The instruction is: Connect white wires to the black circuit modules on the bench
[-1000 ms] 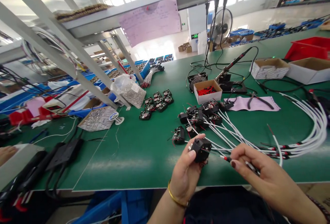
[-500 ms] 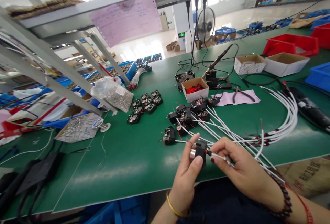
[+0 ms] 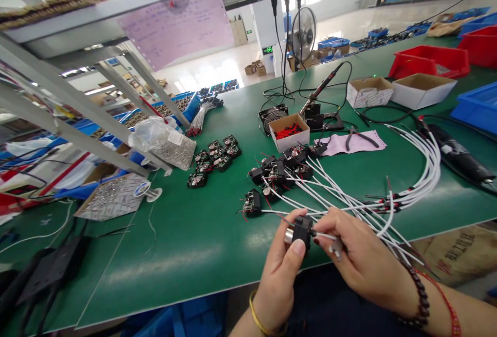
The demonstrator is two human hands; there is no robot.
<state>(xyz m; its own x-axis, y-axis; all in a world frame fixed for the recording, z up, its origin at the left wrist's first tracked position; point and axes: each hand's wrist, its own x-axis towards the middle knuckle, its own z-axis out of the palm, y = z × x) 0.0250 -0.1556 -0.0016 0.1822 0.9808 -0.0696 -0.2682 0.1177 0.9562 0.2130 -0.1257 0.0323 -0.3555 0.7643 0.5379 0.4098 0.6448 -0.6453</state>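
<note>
Work appears partway along

The left hand [image 3: 277, 272] pinches 1 black plastic housing [image 3: 301, 229], fitted with a silvery metal cylinder [image 3: 289, 236], just above the near edge of the green tabletop [image 3: 186, 254]. The right hand [image 3: 359, 254] grips 1 thin white cable [image 3: 325, 235] between thumb and forefinger, close to its dark end, which meets the housing's side; how deep it sits cannot be told. This unit looks unfinished.

Farther off, a heap of black circuit-board units [image 3: 276, 170] has white cables running out to the right, and seems to be the done part. About 7 small black units with bare boards [image 3: 222, 163], clustered to the left, show no white cables and look left to do. A curved bundle of white cables with red-and-black ends [image 3: 432, 158] lies on the right, apparently unused.
</note>
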